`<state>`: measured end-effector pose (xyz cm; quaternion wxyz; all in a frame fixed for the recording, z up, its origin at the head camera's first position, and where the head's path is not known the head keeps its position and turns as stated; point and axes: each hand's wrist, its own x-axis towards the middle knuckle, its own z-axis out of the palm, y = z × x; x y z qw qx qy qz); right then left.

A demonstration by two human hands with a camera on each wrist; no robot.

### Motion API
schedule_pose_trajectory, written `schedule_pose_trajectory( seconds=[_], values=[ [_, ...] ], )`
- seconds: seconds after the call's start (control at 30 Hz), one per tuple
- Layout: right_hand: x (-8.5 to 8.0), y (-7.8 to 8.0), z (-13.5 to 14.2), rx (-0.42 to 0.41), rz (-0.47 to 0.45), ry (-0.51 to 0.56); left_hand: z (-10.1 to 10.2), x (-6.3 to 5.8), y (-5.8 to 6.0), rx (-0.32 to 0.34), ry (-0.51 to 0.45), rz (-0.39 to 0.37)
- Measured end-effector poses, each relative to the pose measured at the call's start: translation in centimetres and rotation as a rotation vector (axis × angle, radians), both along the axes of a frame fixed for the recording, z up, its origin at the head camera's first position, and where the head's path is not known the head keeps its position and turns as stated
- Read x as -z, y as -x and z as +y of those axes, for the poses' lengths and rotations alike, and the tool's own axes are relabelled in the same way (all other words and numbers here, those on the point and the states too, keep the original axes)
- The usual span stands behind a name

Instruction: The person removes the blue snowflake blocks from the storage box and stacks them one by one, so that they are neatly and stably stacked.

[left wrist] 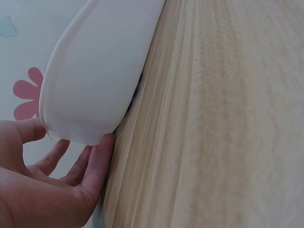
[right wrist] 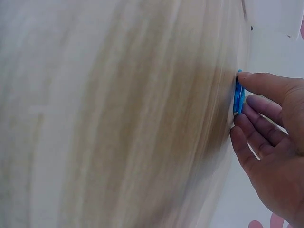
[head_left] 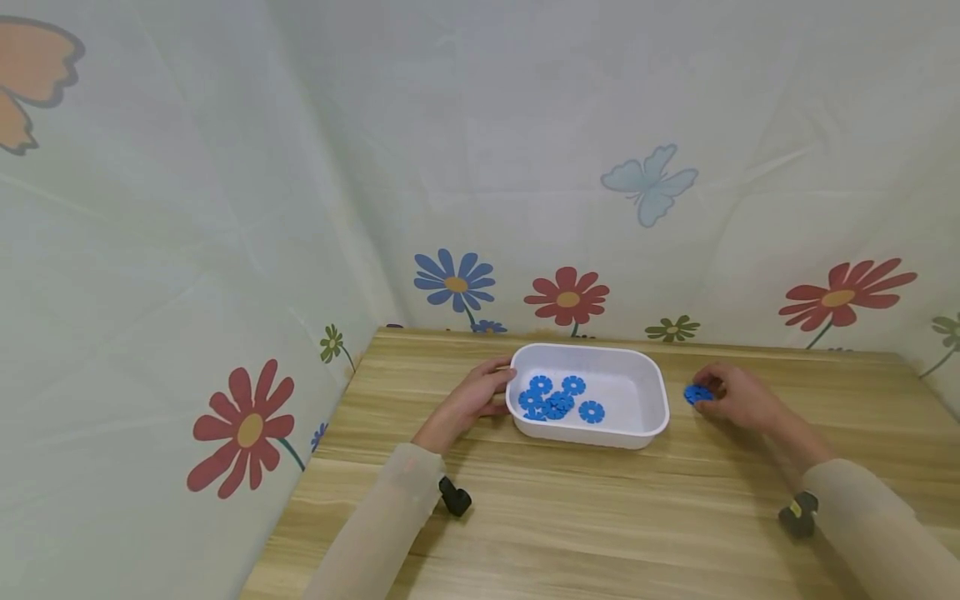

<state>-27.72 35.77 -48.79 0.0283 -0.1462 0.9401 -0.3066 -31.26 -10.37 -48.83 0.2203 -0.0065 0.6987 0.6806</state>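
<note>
A white plastic tub [head_left: 585, 435] with rounded corners stands on the table, and several blue snowflake-shaped disks [head_left: 591, 412] lie inside, mostly overlapping toward its left end. My left hand [head_left: 474, 395] holds the tub's left end, the thumb at the rim and the other fingers against the end wall, low ones near the tabletop in the left wrist view. To the right of the tub, my right hand [head_left: 738, 398] pinches blue snowflake disks [right wrist: 239, 92] close to the wood, thumb on top and fingertips at the lower edge. The hand partly covers these disks.
The wood-grain table [head_left: 540, 517] meets a pale curtain [head_left: 510, 167] printed with flowers and butterflies at its back and left edges. A black wrist mount [head_left: 454, 497] sits on the left sleeve, another [head_left: 799, 515] on the right.
</note>
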Motion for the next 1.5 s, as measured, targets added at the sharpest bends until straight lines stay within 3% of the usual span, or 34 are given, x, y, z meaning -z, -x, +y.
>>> schedule_pose_trajectory(
  seconds=[1.1,1.27,1.5],
  values=[
    [-0.4,-0.2,-0.3,0.001,0.035,0.061,-0.2,-0.3,-0.1,0.006,0.004,-0.005],
    [-2.2,-0.5,-2.1,0.02,0.118,0.074,-0.2,0.2,-0.1,0.002,-0.005,-0.01],
    [-5.3,-0.7,-7.9,-0.006,0.204,0.113,-0.2,0.2,0.0,0.006,-0.021,-0.007]
  ],
)
